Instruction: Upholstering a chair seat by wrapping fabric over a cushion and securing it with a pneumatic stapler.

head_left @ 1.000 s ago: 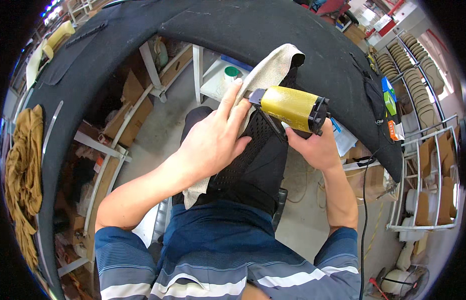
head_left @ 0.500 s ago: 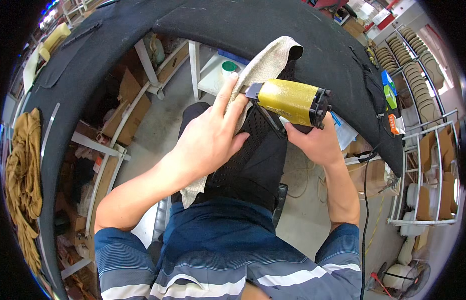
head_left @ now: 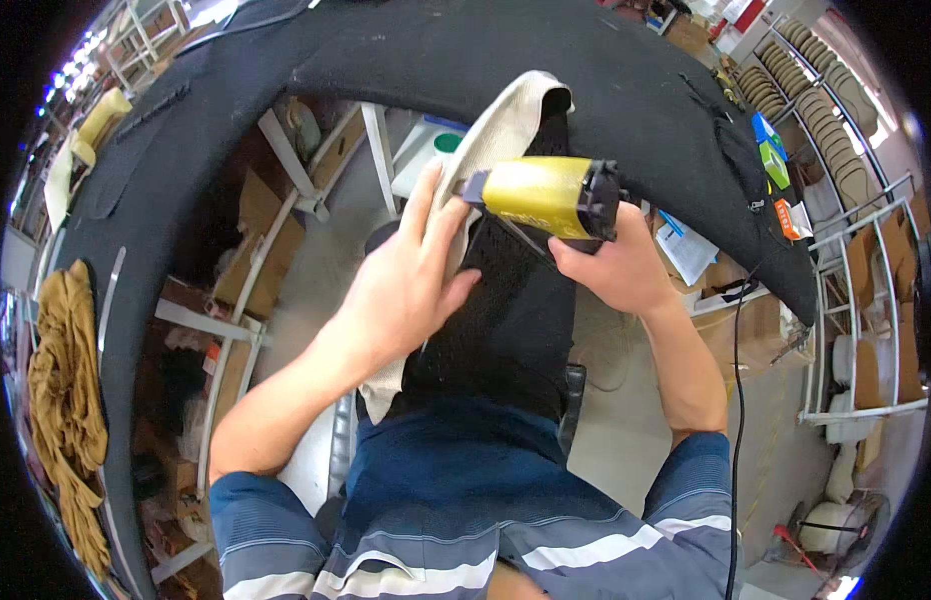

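Observation:
My right hand (head_left: pixel 626 262) grips a yellow staple gun (head_left: pixel 538 190), which lies sideways with its dark nose pointing left. That nose meets the edge of a beige fabric cover (head_left: pixel 506 112) on a long dark panel (head_left: pixel 554 128). The panel slants away from my lap and its far end reaches the black worktop. My left hand (head_left: pixel 401 270) lies along the fabric edge with its fingers stretched out beside the nose and its thumb apart. A loose fabric tail (head_left: pixel 384 390) hangs near my lap. The staple gun hides part of the panel.
The black padded worktop (head_left: pixel 406 55) curves around me. Brown cloth (head_left: pixel 66 390) lies on its left part. A green-lidded container (head_left: pixel 447 144) stands on a white surface below it. A black cable (head_left: pixel 738 420) hangs at right, near a wire rack (head_left: pixel 866 310).
My view has shifted a little. The staple gun's nose stays at the fabric edge, and both hands keep nearly the same places on the gun and fabric.

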`<state>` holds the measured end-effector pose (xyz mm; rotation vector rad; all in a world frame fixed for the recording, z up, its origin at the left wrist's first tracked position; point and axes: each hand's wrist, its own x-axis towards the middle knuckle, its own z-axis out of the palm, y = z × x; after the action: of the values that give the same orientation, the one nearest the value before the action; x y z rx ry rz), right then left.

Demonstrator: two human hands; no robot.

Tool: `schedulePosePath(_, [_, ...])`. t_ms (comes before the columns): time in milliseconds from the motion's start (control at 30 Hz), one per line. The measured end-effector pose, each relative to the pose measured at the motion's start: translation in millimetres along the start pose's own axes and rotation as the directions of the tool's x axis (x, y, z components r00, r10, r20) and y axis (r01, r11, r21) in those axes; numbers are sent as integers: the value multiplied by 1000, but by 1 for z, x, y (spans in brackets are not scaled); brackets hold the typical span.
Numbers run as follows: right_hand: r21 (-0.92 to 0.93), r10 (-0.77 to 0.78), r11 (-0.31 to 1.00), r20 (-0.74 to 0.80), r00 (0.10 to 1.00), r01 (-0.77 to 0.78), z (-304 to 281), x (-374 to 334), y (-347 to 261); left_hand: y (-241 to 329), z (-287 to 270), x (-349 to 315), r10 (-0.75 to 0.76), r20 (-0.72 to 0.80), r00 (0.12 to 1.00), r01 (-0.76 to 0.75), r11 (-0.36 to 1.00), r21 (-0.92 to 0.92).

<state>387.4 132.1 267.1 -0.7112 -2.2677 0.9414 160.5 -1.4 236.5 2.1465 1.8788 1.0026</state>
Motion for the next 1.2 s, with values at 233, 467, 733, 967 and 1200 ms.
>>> schedulePosePath(233, [-212, 57, 969, -295, 954, -124, -90, 22, 40, 6, -8, 5, -72, 21, 997, 73, 996, -49])
schedulePosePath(467, [-712, 68, 604, -403, 913, -359, -149, 52, 218, -13, -7, -3, -49, 53, 997, 59, 976, -210])
schedulePosePath(733, [-142, 1, 985, -549, 836, -94, -72, 49, 166, -5, 4, 1, -53, 265, 963, 270, 234, -934])
schedulePosePath(967, [246, 21, 954, -621, 784, 169, 39, 2, 50, 32, 44, 13, 124, 234, 964, 122, 576, -809])
schedulePosePath(1200, [319, 208, 945, -746, 633, 66, 52, 13, 29, 8, 65, 18, 152, 128, 980, 20, 567, -824])
